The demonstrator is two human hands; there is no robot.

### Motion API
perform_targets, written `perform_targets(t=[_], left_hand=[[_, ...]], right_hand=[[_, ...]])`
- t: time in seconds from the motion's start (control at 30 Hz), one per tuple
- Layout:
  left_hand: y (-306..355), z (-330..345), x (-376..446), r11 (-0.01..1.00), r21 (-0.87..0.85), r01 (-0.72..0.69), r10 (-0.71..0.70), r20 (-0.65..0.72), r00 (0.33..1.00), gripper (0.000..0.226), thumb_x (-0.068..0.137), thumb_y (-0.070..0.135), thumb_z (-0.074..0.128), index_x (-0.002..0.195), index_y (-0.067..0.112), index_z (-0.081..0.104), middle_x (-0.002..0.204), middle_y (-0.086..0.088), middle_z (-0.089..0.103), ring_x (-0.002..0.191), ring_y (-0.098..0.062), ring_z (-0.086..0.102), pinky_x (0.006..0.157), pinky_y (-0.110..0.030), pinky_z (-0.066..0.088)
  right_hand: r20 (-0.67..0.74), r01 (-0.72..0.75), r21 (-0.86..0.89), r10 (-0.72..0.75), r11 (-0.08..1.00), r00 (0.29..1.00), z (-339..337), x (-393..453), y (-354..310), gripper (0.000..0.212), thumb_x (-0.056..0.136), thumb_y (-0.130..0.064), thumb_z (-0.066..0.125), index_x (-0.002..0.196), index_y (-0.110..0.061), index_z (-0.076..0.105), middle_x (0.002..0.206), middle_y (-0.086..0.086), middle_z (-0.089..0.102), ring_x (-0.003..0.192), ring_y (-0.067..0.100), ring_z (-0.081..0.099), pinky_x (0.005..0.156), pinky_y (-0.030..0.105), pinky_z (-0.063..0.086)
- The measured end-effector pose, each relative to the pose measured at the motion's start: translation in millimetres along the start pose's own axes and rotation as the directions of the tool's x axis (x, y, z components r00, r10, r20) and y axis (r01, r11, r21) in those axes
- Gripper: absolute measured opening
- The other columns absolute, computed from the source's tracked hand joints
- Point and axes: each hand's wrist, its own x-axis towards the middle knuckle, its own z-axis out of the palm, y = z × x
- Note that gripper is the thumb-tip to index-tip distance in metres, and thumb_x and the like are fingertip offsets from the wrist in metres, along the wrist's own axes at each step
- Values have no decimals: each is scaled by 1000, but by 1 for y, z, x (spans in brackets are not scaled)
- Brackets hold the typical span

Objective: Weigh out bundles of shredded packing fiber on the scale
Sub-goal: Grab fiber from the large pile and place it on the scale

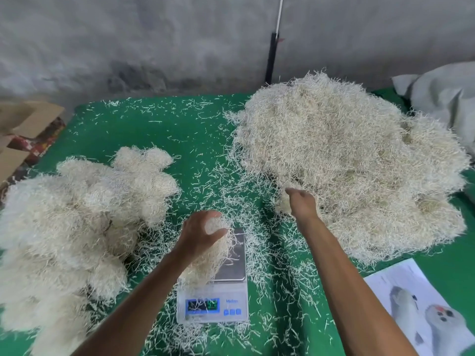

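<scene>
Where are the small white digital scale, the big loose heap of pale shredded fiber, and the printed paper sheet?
small white digital scale [212,304]: head view, blue display panel.
big loose heap of pale shredded fiber [347,155]: head view, heap's middle.
printed paper sheet [401,281]: head view, upper blank area.

To your far left: flattened cardboard boxes [24,129], partly off the green surface [159,129]. Near right: a printed sheet [421,309] showing pale rounded figures. Far right: a crumpled grey cloth [444,96]. Behind: a grey wall [128,34] with a dark upright pole [272,57].

Pale fiber bundle [208,255] on scale [232,286], loose fiber heap [354,163] right
</scene>
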Motion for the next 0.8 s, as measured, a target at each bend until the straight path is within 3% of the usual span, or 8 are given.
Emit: perform_targets(t=[0.17,0.33,0.47,0.57,0.67,0.8], left_hand=[[-5,-13,-31,995,-50,87,-88,-18,996,79,78,55,78,144,23,46,147,-5,46,132,-20,43,114,-50,35],[-25,-21,-66,984,-87,156,-158,-19,987,104,72,61,80,154,23,27,155,-8,35,137,-22,36,114,-53,35],[-42,-30,-89,974,-158,161,-161,12,987,111,71,61,81,156,33,15,162,-5,24,144,-21,30,116,-50,31],[-53,-32,-104,965,-192,179,-176,30,984,117,68,66,80,157,33,12,164,-6,20,146,-20,27,117,-48,29],[-63,-33,-116,953,-221,208,-203,47,978,120,66,71,79,157,31,11,164,-6,20,146,-19,28,118,-46,28],[-70,-33,-125,946,-227,232,-226,53,973,121,63,76,77,156,35,11,163,-4,22,145,-19,30,116,-46,30]], right_hand=[[57,6,-44,-3,999,998,17,-34,24,14,107,-21,51,115,-22,63,144,12,59,113,21,63,113,45,46],[144,-56,-109,71,993,987,50,-59,55,33,106,-14,49,137,-11,60,148,16,57,130,31,58,117,50,42],[155,-99,-87,112,991,982,68,-73,68,28,106,-13,49,131,-13,62,145,10,58,132,27,56,119,50,40],[138,-100,-84,111,991,984,79,-80,75,33,107,-10,46,138,-7,59,145,11,59,135,27,55,118,47,41],[134,-91,-98,103,991,986,87,-87,80,30,107,-12,47,132,-9,62,131,8,66,122,27,63,111,42,47],[152,-81,-104,97,991,984,96,-95,84,27,106,-22,54,129,-10,63,118,4,67,98,12,65,102,41,50]])
